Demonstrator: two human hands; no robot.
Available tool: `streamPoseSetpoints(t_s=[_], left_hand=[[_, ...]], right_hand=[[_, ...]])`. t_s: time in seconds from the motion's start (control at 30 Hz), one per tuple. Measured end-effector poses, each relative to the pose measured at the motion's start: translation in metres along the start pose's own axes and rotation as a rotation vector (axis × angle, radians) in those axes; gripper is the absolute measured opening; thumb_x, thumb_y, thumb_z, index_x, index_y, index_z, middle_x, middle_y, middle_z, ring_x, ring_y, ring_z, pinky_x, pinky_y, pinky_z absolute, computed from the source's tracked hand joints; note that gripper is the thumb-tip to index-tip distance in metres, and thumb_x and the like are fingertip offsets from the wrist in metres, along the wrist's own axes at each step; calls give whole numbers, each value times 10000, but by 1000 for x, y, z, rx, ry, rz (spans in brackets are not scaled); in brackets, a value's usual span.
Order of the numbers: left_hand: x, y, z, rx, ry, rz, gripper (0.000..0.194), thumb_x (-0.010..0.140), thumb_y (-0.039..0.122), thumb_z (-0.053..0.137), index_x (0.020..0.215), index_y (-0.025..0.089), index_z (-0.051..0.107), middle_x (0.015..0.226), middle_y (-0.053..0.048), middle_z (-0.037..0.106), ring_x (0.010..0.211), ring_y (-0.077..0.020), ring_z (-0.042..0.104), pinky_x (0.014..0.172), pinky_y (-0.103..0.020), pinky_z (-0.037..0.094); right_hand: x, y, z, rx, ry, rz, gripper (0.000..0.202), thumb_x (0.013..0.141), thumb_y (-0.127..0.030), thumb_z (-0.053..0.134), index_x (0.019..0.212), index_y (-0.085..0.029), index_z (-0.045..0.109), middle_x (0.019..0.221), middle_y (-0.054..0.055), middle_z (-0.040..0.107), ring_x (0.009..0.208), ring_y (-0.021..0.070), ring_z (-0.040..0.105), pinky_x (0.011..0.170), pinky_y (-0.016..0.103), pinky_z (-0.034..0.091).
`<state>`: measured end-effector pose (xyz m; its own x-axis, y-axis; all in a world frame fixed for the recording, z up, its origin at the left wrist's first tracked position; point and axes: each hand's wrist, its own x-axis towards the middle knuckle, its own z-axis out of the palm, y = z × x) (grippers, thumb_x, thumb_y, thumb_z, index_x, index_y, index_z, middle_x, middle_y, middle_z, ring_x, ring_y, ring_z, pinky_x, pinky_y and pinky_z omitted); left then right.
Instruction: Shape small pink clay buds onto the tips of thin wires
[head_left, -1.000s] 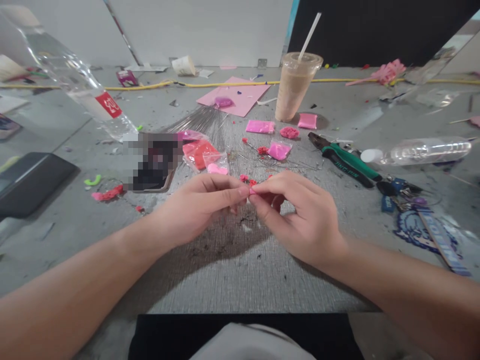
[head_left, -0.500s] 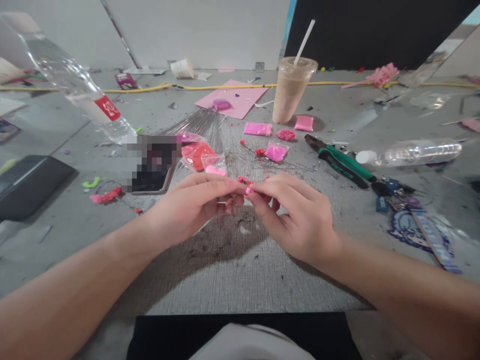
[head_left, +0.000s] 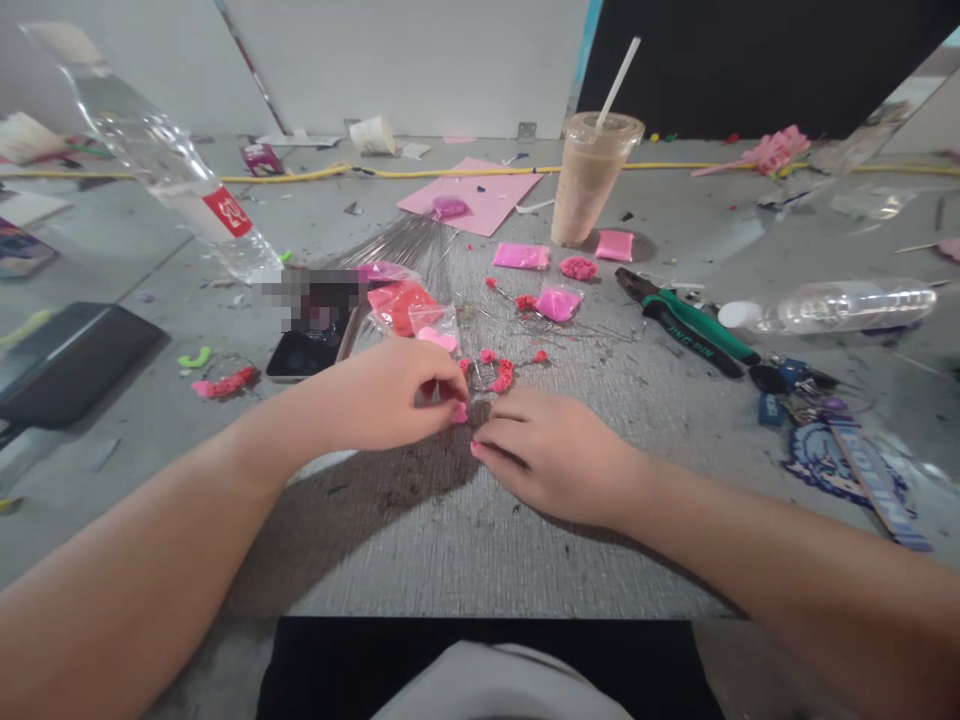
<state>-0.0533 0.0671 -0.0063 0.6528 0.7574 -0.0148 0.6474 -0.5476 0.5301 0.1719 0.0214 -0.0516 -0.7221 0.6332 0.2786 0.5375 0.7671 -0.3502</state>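
My left hand [head_left: 390, 392] pinches a small piece of pink clay [head_left: 460, 412] between thumb and fingertips, low over the table. Just right of it, my right hand [head_left: 551, 455] rests near the surface with its fingers curled together. A tiny pink bit [head_left: 475, 450] shows at its fingertips. Beyond both hands lie wires with red-pink clay blobs [head_left: 504, 375] on them, bent in a loop. An opened bag of pink clay [head_left: 437, 338] and a bag of red clay [head_left: 401, 305] lie behind my left hand.
Green-handled pliers [head_left: 694, 325] and a lying plastic bottle [head_left: 832, 305] are at the right. A drink cup [head_left: 589, 185] stands behind pink packets [head_left: 521, 256]. Left are a tall bottle [head_left: 169, 165], a phone [head_left: 311, 350] and a black case [head_left: 79, 360]. Thin wires [head_left: 397, 243] fan out behind.
My hands were together with pink clay between their fingertips; now they are apart and lower, each with some pink. The loop of wires and blobs behind them is uncovered.
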Motion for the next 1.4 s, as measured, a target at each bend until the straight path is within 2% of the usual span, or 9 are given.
streamPoseSetpoints(t_s=[0.13,0.23,0.33,0.53,0.67,0.83,1.03,1.23,1.4], left_hand=[[0,-5,-3,66,-122,29,178,819,331,733,958,228,773,939,-45,744,808,-209,666,727,-306,439],[1,-6,0,88,-106,39,198,831,366,746,962,218,755,951,-54,727,810,-211,652,727,-310,429],[3,-5,2,63,-64,13,149,852,315,726,960,217,761,956,-49,751,823,-209,664,734,-307,443],[1,6,0,-351,90,-101,200,904,388,741,1027,244,808,950,-34,817,855,-216,740,742,-295,523],[0,7,6,-620,125,-137,182,853,387,814,957,237,825,940,-46,823,873,-227,753,777,-324,569],[1,7,13,-741,117,-212,214,816,414,854,901,220,825,904,-53,814,844,-208,739,762,-318,562],[2,11,13,-755,86,-255,243,805,401,860,912,199,778,853,-49,794,767,-181,709,687,-293,536],[1,9,14,-730,32,-230,218,837,393,829,926,203,768,895,-53,789,804,-185,708,706,-292,536],[1,11,15,-781,-34,-173,205,885,388,782,902,196,712,819,-22,750,751,-156,691,663,-265,515]], right_hand=[[-1,0,-3,-11,-13,9,262,1020,-236,542,906,-139,758,932,95,732,856,222,640,715,348,479],[0,2,-3,34,-7,29,245,1004,-221,560,911,-145,773,936,96,738,856,218,652,743,349,494],[2,4,-3,88,67,60,224,992,-204,576,888,-146,766,875,81,734,814,206,658,740,340,502],[3,2,-7,143,420,119,67,921,-142,622,887,-175,670,795,26,699,697,148,614,668,286,493],[3,-2,-10,166,538,99,55,921,-144,653,935,-197,658,811,16,706,710,140,641,680,273,525],[3,-2,-11,163,553,58,86,932,-123,632,952,-191,680,817,27,732,707,140,651,679,277,542],[3,-1,-10,176,522,88,82,924,-120,632,916,-177,690,791,30,742,682,138,649,658,271,524],[3,-2,-10,211,474,133,85,885,-107,636,859,-182,666,752,6,701,659,124,623,646,249,495],[3,-5,-11,239,417,162,111,843,-86,633,778,-177,629,699,-19,635,647,106,575,623,230,440]])
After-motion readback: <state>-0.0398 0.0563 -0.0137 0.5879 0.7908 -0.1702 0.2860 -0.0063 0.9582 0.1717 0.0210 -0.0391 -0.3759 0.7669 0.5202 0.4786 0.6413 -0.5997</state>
